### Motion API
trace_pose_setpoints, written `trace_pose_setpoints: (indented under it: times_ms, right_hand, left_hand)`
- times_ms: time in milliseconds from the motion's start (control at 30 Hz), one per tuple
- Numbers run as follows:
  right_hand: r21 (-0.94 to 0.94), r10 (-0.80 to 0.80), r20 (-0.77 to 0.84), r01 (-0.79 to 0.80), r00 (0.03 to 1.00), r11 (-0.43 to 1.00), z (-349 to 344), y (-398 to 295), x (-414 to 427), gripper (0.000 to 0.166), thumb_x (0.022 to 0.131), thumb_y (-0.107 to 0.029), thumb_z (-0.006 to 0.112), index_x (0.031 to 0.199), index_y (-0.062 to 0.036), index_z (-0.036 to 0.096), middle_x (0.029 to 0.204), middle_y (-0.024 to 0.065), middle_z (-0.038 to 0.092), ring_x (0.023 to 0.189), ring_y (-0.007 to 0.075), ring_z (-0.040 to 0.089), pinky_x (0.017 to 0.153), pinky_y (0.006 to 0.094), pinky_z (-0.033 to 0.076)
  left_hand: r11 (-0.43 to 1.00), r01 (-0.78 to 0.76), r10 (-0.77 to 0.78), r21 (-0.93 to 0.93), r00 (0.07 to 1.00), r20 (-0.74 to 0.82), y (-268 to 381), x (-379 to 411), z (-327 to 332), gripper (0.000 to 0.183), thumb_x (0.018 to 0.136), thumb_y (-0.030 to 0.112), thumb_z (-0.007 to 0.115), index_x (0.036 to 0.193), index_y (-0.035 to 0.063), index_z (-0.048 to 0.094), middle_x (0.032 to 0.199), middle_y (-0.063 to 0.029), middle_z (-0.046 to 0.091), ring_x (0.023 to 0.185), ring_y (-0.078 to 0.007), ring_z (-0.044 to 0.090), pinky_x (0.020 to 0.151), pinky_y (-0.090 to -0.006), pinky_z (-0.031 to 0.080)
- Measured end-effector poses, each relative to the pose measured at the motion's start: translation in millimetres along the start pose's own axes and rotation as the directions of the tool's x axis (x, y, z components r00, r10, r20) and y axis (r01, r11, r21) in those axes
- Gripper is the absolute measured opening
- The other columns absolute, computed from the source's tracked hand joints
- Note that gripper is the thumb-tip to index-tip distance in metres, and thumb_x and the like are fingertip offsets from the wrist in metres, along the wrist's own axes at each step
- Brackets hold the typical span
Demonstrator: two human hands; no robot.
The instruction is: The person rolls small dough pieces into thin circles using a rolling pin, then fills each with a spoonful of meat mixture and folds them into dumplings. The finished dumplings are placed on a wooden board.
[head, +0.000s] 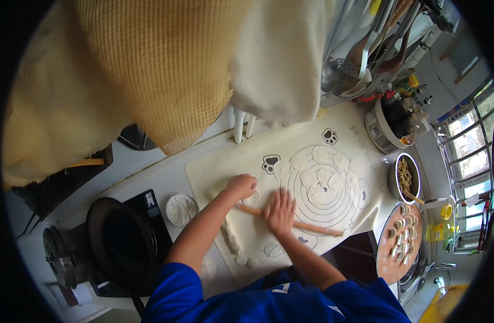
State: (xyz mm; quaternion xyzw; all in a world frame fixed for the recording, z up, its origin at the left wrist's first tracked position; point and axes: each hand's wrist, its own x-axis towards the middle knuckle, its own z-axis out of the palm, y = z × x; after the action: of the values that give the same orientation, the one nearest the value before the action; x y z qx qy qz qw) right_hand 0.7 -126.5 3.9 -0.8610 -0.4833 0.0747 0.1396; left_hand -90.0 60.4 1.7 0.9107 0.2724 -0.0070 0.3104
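Observation:
My left hand [242,187] has its fingers curled at the edge of a small dough round [252,198], partly hidden by the hand. Beside it, my right hand [281,210] lies palm down over a wooden rolling pin [317,229], fingers stretched forward past it. The pin slants across a cream pastry mat [206,169] printed with rings and paw marks, its left end close to the dough round. Several thin, flat dough wrappers [320,194] lie on the rings, some overlapping. Below my left forearm runs a dough rope [232,236], with small dough pieces [241,260] by its near end.
A flour bowl [182,210] stands left of the mat, near a black pan [119,234]. To the right are a pot of filling [404,177] and a round board [386,262] bearing several dumplings [401,238]. Cloths [158,68] hang across the upper left.

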Motion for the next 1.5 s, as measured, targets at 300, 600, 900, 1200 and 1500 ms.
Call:
trace_pose_setpoints:
  times_ms: [300,600,900,1200,1500]
  right_hand:
    - [-0.061,0.027,-0.186,-0.039,0.982,0.997,3,7,66,0.062,0.082,-0.021,0.051,0.139,-0.0022,0.036,0.148,0.0209,0.031,0.139,0.0356,0.025,0.113,0.0525,0.015]
    - [-0.005,-0.036,-0.119,0.035,0.992,0.999,-8,-16,47,0.054,0.087,-0.017,0.044,0.139,-0.006,0.037,0.145,0.0198,0.035,0.137,0.036,0.029,0.112,0.0531,0.016]
    - [0.101,-0.338,-0.036,0.34,0.941,0.935,-26,22,-41,0.03,0.081,-0.025,0.066,0.105,-0.0085,0.059,0.135,0.0138,0.047,0.126,0.0333,0.043,0.105,0.0488,0.031]
    - [0.287,-0.163,-0.128,0.194,0.978,0.938,-59,67,-31,0.022,0.07,-0.007,0.07,0.091,-0.0086,0.065,0.099,0.0084,0.064,0.089,0.0299,0.061,0.075,0.0391,0.049]
    - [0.142,-0.138,-0.063,0.146,0.988,0.979,-57,72,-45,0.041,0.077,-0.028,0.068,0.113,-0.0091,0.058,0.13,0.0158,0.049,0.122,0.0348,0.044,0.103,0.0477,0.032]
  left_hand:
    - [0.994,0.089,-0.08,-0.066,0.988,0.134,12,0,-10,0.007,0.073,0.018,0.066,0.077,0.014,0.069,0.078,-0.0071,0.068,0.076,-0.0283,0.065,0.067,-0.0401,0.051]
    - [0.975,0.191,-0.181,-0.111,0.979,0.098,-11,-37,-14,0.007,0.071,0.017,0.071,0.073,0.0117,0.068,0.075,-0.0075,0.068,0.073,-0.0268,0.066,0.064,-0.0388,0.051]
    - [0.993,-0.042,0.043,-0.111,0.999,0.012,-16,-31,-18,0.008,0.078,0.017,0.066,0.081,0.0111,0.063,0.08,-0.0085,0.063,0.075,-0.0304,0.062,0.068,-0.0413,0.049]
    - [0.991,0.086,-0.112,-0.103,0.955,-0.274,0,0,0,0.006,0.08,0.016,0.066,0.083,0.012,0.063,0.082,-0.0071,0.061,0.078,-0.0298,0.062,0.066,-0.0413,0.05]
    - [0.973,-0.059,0.052,-0.224,0.998,-0.038,63,-5,40,0.011,0.077,0.02,0.069,0.083,0.0111,0.066,0.081,-0.006,0.062,0.075,-0.0253,0.062,0.065,-0.0368,0.049]
